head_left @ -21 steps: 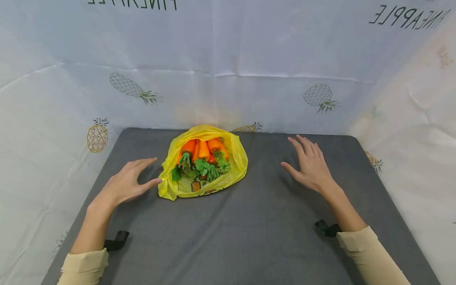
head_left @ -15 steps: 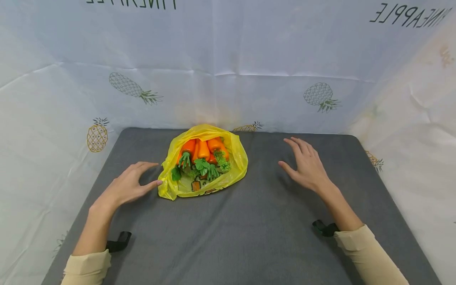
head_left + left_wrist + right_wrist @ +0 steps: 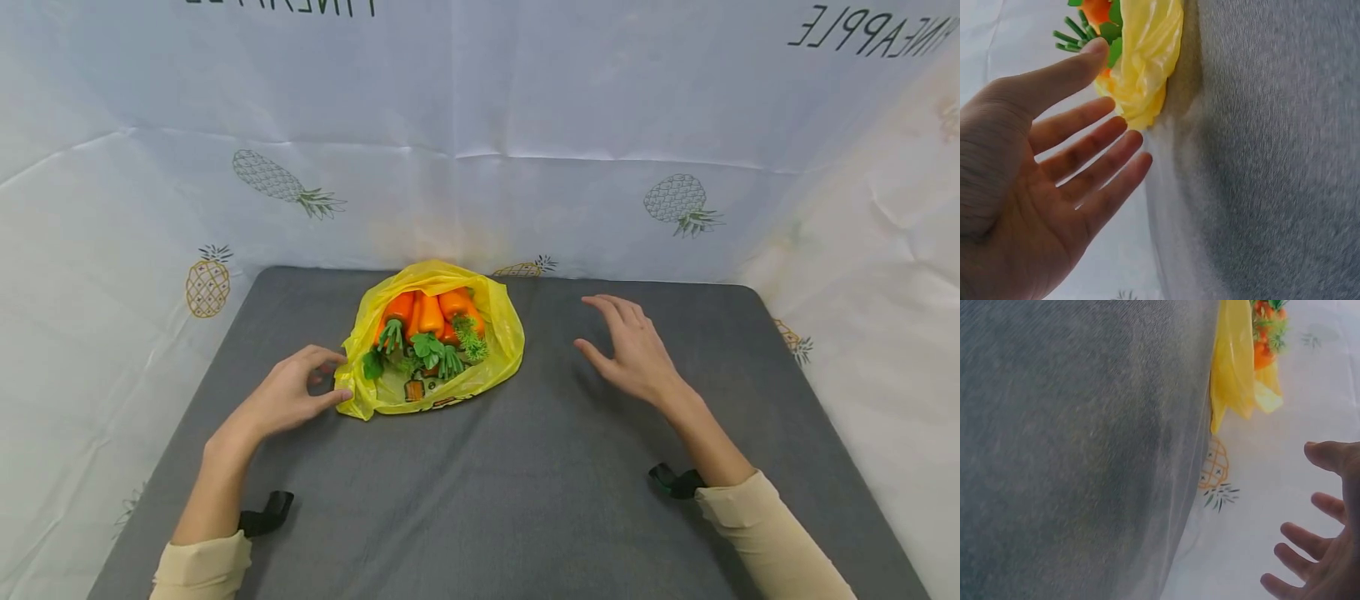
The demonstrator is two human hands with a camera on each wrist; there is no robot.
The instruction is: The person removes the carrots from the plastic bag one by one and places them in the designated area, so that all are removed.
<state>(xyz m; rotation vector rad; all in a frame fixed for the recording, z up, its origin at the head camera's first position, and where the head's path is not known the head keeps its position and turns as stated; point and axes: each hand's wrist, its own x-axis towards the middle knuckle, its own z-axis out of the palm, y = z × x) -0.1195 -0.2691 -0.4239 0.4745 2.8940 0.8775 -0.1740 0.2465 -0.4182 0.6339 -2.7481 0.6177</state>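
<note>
A yellow plastic bag (image 3: 508,342) stands with its mouth wide open at the back of the table, left of centre. Inside it lie several orange, carrot-like vegetables (image 3: 430,317) with green leafy tops. My left hand (image 3: 281,396) is at the bag's left edge, thumb and fingers apart; whether the thumb touches the plastic I cannot tell. The left wrist view shows that hand (image 3: 1054,169) with extended fingers and nothing in the palm. My right hand (image 3: 633,354) hovers well to the right of the bag, fingers spread and holding nothing.
Grey cloth covers the table (image 3: 480,508), which has rounded back corners. A white sheet (image 3: 570,108) printed with pineapples hangs behind and at both sides. Dark straps (image 3: 266,514) circle both wrists.
My left hand has moved right and slightly toward me, up to the bag's edge, its fingers bending a little more. The right hand has drifted left toward the bag. The bag stays put.
</note>
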